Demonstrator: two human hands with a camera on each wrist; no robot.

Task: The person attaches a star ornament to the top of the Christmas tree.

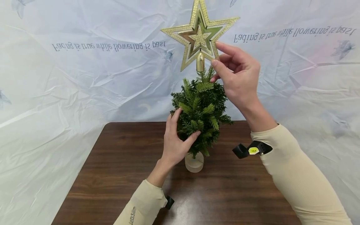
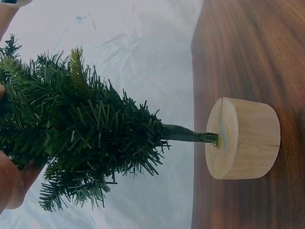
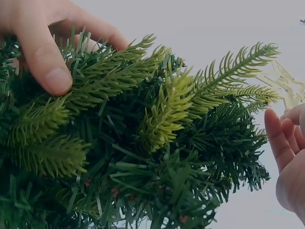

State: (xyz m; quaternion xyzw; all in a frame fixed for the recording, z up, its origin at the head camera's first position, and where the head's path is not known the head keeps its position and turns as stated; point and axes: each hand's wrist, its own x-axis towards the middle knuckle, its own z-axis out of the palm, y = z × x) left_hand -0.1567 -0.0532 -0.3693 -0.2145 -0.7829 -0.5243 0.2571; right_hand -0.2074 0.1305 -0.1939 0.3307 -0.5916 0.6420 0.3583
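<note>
A small artificial Christmas tree (image 1: 201,106) stands upright on its round wooden base (image 1: 194,165). My left hand (image 1: 175,145) grips the tree's left side, with its thumb across the front branches; some fingers are hidden in the greenery. Up at the top, my right hand (image 1: 243,75) pinches the lower right point of a gold star tree topper (image 1: 200,37) between thumb and fingers. The star's tubular socket (image 1: 200,62) sits right at the tip of the tree. In the left wrist view the green trunk (image 2: 188,133) enters the base.
The dark brown wooden table (image 1: 121,175) carries the tree near its back edge. Behind it hangs a creased pale sheet (image 1: 112,78) with printed lettering. Black straps (image 1: 240,151) hang from both beige sleeves.
</note>
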